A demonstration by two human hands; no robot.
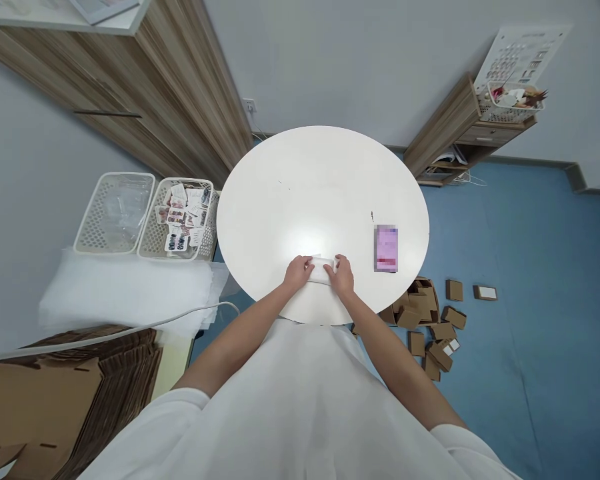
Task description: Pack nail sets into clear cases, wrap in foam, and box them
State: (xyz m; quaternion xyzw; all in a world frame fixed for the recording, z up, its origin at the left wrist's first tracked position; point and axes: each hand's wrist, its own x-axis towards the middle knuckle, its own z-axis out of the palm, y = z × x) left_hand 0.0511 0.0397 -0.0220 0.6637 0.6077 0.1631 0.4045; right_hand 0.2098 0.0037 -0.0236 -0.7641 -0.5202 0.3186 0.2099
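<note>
A small white packet wrapped in foam sheet [320, 271] lies near the front edge of the round white table [300, 193]. My left hand [299, 272] grips its left end, the thumb on top and the fingers behind. At the opposite end my right hand [343, 274] pinches the wrapping between thumb and fingers. What is inside the packet is hidden. To the right on the table lies a phone with a blurred purple screen [387, 249].
Left of the table stand a basket with carded items [153, 230] and a basket with clear plastic bags [87, 223]. White foam sheets [125, 290] and flat cardboard [35, 400] are stacked below, crossed by a cable [170, 320]. Small brown boxes [440, 357] lie on the blue floor.
</note>
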